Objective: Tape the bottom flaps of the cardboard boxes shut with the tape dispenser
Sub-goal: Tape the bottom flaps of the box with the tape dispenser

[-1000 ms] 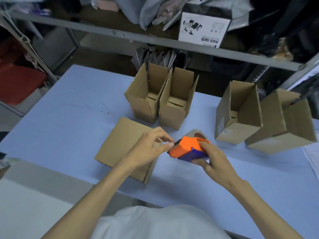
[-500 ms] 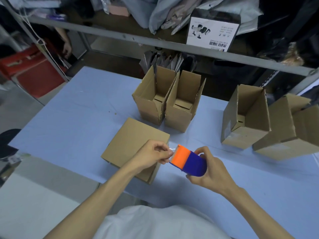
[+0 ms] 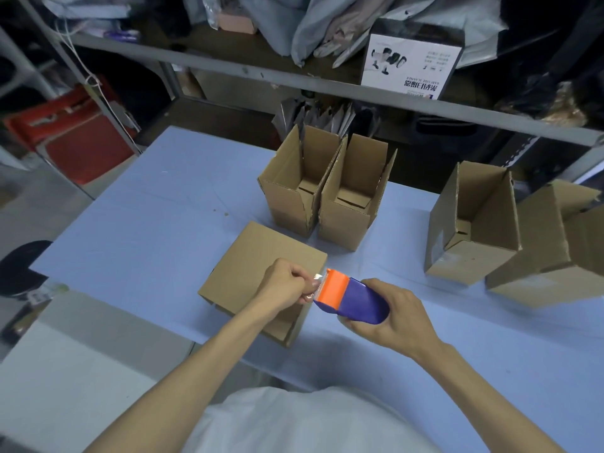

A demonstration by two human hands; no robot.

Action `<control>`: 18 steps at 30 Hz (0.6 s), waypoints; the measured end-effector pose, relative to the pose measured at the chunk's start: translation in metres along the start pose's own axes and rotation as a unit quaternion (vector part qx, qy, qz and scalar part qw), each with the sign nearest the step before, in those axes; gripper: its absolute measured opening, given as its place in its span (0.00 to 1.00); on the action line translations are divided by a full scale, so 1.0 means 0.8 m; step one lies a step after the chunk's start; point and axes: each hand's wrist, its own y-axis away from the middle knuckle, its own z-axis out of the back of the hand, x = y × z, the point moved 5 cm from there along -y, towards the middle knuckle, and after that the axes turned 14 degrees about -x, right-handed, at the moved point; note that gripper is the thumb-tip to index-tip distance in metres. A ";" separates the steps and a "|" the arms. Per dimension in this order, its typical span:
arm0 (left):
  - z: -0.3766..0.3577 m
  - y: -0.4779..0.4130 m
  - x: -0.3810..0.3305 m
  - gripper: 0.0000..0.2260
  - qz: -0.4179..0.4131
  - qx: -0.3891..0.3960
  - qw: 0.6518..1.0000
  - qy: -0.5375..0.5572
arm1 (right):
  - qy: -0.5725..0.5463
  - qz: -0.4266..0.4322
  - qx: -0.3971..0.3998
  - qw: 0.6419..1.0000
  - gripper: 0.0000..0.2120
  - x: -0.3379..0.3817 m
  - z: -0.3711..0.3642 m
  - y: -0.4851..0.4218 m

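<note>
head view showed me the orange-and-purple plastic tape dispenser (image 3: 351,297) gripped in the right hand (image 3: 397,310), fingers curled round its purple body. the left hand (image 3: 282,286) pinched the clear tape end (image 3: 318,276) at the orange mouth, fingertips together on it. i judged that hold was meant to draw out a starting length. the dispenser's long axis ran roughly left to right, mouth pointing at the left fingers. under and just beyond those fingers lay the flat-faced brown cardboard box (image 3: 258,266) on the pale blue table (image 3: 147,230). i could not tell how its flaps sat.
</note>
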 end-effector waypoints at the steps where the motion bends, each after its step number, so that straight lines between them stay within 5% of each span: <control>1: -0.001 -0.001 0.002 0.11 -0.003 -0.013 1.000 -0.008 | 0.002 0.002 0.008 1.000 0.21 0.000 -0.002 -0.001; 18: 0.006 -0.040 0.019 0.08 -0.038 -0.051 0.995 -0.076 | 0.110 0.002 0.055 0.992 0.27 -0.046 0.018 -0.008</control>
